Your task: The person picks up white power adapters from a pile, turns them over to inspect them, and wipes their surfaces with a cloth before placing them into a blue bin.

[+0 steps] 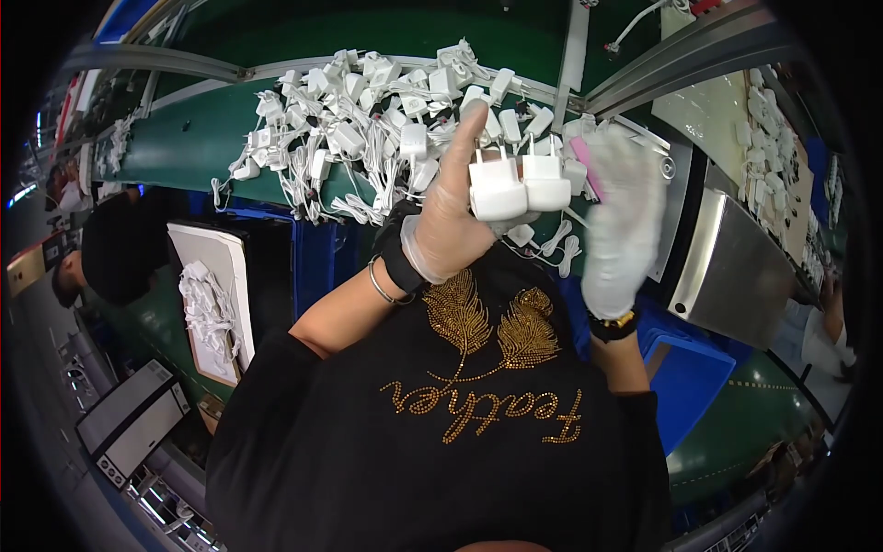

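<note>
My left hand [451,221], in a thin clear glove, is raised and grips two white plug adapters [520,184] side by side, prongs pointing up. My right hand [624,221], in a white glove and blurred by motion, is just right of them and holds a small pink object [584,161]; what it is cannot be told. Behind both hands lies a big heap of white adapters with tangled cables [368,120] on a green belt [193,138].
A tray with several white adapters [210,308] sits at my lower left. A blue bin [685,368] stands at my right, beside a shiny metal chute [736,267]. Another person [101,248] works at far left, and a second person [819,331] at far right.
</note>
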`<state>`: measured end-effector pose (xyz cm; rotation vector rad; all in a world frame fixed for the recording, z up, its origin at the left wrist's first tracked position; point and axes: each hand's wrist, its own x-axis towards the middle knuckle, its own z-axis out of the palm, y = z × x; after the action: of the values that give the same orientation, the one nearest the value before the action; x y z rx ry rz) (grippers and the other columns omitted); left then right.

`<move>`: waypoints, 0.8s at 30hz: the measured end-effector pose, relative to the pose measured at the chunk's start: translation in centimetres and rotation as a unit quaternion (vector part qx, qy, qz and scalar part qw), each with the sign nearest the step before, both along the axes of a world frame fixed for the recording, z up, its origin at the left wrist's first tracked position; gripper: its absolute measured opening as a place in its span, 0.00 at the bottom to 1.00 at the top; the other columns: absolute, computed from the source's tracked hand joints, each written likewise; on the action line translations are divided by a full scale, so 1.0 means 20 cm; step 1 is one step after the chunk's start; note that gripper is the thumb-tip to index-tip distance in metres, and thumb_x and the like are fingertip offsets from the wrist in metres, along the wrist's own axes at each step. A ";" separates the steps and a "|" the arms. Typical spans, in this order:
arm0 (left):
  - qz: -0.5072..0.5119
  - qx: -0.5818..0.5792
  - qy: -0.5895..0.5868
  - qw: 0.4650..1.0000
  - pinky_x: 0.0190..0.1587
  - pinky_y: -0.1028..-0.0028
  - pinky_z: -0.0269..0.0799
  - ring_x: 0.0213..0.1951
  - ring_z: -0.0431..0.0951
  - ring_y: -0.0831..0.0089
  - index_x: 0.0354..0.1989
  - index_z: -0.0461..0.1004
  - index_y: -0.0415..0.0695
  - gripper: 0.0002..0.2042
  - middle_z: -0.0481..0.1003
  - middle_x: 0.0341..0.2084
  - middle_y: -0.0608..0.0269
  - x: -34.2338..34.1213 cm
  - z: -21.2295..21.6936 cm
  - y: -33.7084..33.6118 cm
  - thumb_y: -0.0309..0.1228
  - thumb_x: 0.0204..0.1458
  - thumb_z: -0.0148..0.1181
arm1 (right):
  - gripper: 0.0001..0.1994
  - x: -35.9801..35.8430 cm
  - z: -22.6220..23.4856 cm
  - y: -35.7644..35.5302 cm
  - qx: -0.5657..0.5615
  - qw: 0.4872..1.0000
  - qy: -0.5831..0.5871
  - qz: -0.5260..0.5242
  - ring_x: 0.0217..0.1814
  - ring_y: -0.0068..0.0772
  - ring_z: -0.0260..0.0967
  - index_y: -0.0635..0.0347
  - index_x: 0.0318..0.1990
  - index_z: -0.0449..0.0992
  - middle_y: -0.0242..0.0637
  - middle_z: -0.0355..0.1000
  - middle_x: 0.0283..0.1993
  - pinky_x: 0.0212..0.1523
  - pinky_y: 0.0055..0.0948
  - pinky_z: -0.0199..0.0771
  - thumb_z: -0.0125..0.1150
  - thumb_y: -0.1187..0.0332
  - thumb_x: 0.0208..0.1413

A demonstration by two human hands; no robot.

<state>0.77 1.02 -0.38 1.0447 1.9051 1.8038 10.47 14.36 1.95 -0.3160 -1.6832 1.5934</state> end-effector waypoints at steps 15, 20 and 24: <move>-0.021 0.073 -0.270 0.960 0.53 0.72 0.67 0.47 0.72 0.68 0.60 0.56 0.43 0.32 0.70 0.46 0.55 -0.03 0.07 -0.08 0.22 0.45 0.61 | 0.35 0.04 0.02 -0.04 -0.335 0.928 -0.139 0.088 0.52 0.28 0.66 0.61 0.66 0.52 0.41 0.63 0.56 0.53 0.22 0.65 0.63 0.64 0.54; -0.076 0.210 -0.454 0.863 0.59 0.66 0.61 0.52 0.70 0.65 0.51 0.63 0.46 0.21 0.66 0.53 0.53 -0.06 0.03 -0.07 0.29 0.48 0.57 | 0.36 -0.01 0.06 -0.12 -0.296 0.943 -0.142 0.064 0.49 0.31 0.68 0.60 0.67 0.50 0.42 0.66 0.54 0.50 0.25 0.69 0.63 0.64 0.55; -0.073 0.148 -0.463 0.871 0.59 0.71 0.60 0.56 0.67 0.68 0.53 0.64 0.42 0.19 0.62 0.59 0.54 0.02 0.06 -0.02 0.27 0.52 0.58 | 0.38 -0.07 -0.02 -0.24 0.028 0.978 -0.191 0.085 0.48 0.36 0.70 0.62 0.67 0.47 0.42 0.68 0.51 0.50 0.30 0.71 0.63 0.62 0.55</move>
<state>1.15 0.65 0.88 0.2430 0.9606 2.0028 9.08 9.63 1.61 -0.4842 -2.0917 1.6824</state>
